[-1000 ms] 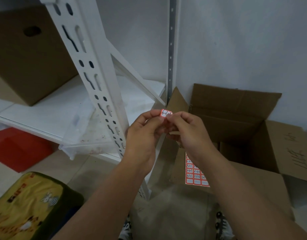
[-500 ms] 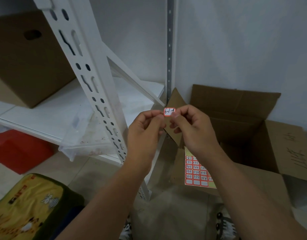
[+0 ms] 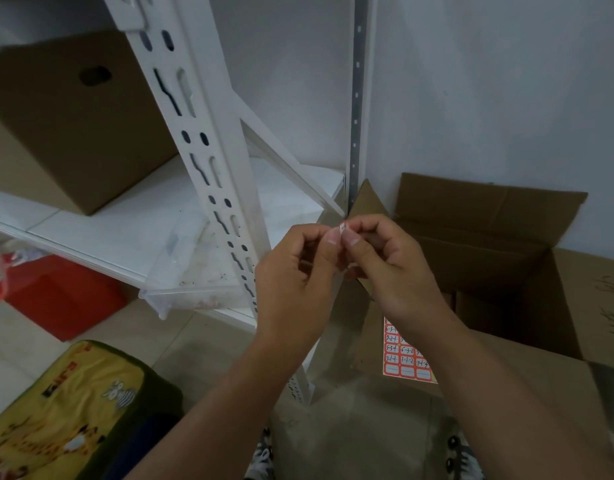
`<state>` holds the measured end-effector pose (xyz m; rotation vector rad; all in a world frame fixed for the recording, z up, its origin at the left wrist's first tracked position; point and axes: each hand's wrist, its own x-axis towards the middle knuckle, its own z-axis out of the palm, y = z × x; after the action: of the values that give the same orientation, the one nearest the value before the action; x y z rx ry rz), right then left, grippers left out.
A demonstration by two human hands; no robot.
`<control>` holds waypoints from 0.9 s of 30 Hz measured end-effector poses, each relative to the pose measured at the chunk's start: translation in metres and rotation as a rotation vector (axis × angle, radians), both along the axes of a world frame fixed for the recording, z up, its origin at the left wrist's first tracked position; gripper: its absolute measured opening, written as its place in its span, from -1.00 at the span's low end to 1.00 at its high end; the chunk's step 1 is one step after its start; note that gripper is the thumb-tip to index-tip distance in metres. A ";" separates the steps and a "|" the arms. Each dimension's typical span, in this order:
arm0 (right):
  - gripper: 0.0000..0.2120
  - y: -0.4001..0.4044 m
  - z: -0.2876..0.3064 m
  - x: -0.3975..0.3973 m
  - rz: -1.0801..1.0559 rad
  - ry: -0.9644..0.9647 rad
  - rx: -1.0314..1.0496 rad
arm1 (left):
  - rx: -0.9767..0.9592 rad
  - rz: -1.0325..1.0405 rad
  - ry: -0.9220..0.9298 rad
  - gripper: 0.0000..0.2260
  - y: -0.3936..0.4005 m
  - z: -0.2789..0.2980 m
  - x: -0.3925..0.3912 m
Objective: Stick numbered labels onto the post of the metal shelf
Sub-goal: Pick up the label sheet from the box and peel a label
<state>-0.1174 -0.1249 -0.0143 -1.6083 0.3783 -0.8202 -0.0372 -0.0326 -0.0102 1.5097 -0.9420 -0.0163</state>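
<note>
Pale grey walls meet in a corner at twelve o'clock, where a thin perforated rear upright (image 3: pixel 355 98) runs down to the white shelf board (image 3: pixel 132 223). Across the upper left, the slotted white post (image 3: pixel 208 157) of the metal shelf leans from eleven o'clock down toward the centre, its front edge passing just behind the left hand (image 3: pixel 295 282). On the board, a closed brown box (image 3: pixel 66 123) fills ten o'clock, and a clear plastic tray (image 3: pixel 194 289) juts past the board's front edge at about nine o'clock of the hands. An open cardboard carton (image 3: pixel 499 258) crowds the right side from two to four o'clock, its flaps spread, leaving only a narrow gap between it and the post. Both forearms rise from six o'clock and the hands meet at centre, fingers curled inward, thumbs up. Between the tips of both hands' thumbs and forefingers a small red-edged label (image 3: pixel 343 229) is pinched, mostly hidden, held in the air just right of the post and not touching it. Below the right hand (image 3: pixel 392 271), a label sheet (image 3: pixel 406 355) with red-bordered squares hangs at five o'clock; how it is held cannot be seen. A red box (image 3: pixel 59 296) sits on the floor at eight o'clock, a yellow printed bag (image 3: pixel 63 410) at seven.
</note>
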 end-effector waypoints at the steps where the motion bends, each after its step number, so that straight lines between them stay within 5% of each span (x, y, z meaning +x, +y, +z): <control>1: -0.87 0.001 0.001 0.001 0.004 -0.012 0.028 | -0.010 0.008 0.005 -0.86 0.001 0.000 0.000; 14: -0.82 0.010 0.005 0.028 0.131 -0.140 0.383 | -0.086 0.009 0.099 -0.88 0.018 0.003 0.010; 27: -0.83 0.020 0.010 0.037 0.194 -0.153 0.384 | -0.103 0.046 0.059 -0.90 0.030 0.003 0.023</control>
<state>-0.0807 -0.1051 -0.0038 -1.1957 0.2471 -0.6702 -0.0141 -0.0023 -0.0070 1.4275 -0.8484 0.0210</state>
